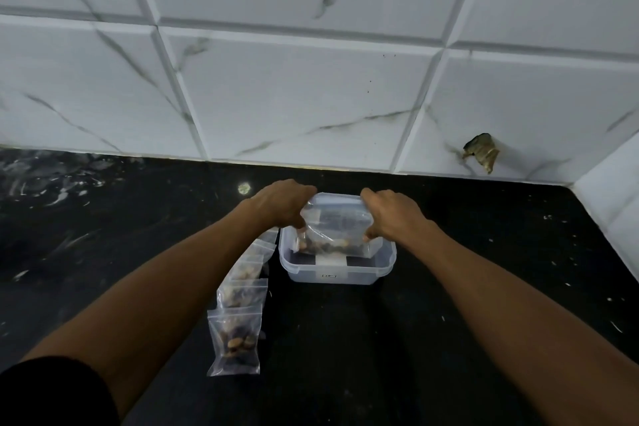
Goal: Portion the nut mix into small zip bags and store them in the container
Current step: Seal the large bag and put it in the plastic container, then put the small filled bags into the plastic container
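Note:
A clear plastic container (337, 270) stands on the black counter near the wall. Over its open top I hold a small zip bag (333, 226) with nuts in its lower end. My left hand (281, 204) pinches the bag's left edge and my right hand (394, 214) pinches its right edge. The bag's bottom hangs just inside the container's rim. A row of several filled zip bags (242, 290) lies on the counter left of the container; the nearest bag (235, 342) shows brown nuts.
A white marble-look tiled wall (311, 79) rises right behind the container, with a side wall (612, 197) at the right. A torn hole (481, 151) marks the tiles. The black counter (345, 356) stretches in front of the container.

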The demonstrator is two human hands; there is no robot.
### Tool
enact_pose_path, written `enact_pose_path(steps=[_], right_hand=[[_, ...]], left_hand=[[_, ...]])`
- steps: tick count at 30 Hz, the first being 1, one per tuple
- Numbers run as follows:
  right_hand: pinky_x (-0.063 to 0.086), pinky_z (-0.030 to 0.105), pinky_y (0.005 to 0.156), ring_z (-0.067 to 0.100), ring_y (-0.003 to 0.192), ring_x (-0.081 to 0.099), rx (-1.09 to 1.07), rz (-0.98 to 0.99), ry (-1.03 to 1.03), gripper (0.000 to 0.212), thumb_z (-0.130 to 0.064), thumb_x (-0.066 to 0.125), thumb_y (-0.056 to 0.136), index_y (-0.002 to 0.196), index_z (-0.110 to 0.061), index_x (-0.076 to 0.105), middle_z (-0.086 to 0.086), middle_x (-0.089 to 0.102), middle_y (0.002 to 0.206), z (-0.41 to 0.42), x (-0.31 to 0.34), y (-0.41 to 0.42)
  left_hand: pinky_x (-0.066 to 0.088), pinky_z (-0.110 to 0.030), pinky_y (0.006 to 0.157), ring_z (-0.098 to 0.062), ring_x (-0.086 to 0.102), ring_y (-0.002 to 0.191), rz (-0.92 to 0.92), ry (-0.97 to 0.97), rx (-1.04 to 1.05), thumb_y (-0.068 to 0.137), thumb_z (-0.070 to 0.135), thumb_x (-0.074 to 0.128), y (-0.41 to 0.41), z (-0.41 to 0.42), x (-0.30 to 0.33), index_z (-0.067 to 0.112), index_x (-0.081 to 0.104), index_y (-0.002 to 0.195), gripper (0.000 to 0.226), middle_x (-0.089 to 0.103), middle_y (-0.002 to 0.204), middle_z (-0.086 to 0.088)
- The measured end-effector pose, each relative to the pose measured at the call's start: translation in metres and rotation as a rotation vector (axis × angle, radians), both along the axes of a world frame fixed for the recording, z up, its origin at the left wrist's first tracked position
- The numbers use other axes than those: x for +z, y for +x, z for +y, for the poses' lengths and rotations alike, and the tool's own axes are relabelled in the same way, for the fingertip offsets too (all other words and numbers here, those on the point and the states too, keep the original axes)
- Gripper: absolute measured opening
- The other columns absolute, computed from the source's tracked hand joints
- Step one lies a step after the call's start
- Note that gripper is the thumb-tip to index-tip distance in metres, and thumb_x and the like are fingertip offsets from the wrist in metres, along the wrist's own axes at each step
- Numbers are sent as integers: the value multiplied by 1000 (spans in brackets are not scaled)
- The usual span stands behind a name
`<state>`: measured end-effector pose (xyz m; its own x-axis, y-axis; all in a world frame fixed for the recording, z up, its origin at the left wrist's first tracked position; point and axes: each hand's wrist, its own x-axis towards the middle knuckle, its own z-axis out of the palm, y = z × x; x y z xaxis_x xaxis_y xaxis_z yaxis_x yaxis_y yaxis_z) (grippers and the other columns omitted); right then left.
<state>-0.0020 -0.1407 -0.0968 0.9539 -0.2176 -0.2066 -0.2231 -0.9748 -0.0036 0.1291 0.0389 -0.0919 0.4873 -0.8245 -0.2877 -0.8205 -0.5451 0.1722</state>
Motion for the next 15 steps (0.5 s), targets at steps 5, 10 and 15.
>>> enact_pose_path(steps=[5,10,15], right_hand=[[55,31,71,17,81,60,-34,-50,55,49,-30,78,76,115,-20,51,3,64,99,-2,-3,3],[56,34,75,18,81,61,-101,-48,131,36,-22,75,80,109,-19,55,4,63,95,-3,-4,5],[57,37,78,19,82,63,-174,-26,228,30,-18,76,78,104,-19,60,5,65,95,-6,-7,7]], left_hand=[[51,-42,95,-26,64,106,31,-56,-8,83,22,78,6,1,-2,12,61,121,43,69,113,-8],[50,-36,93,-21,64,101,105,-99,2,85,19,76,8,1,-3,12,64,115,33,70,107,-6],[48,-27,75,-19,64,91,289,-243,121,81,23,78,12,11,-8,16,66,110,32,67,99,-1]])
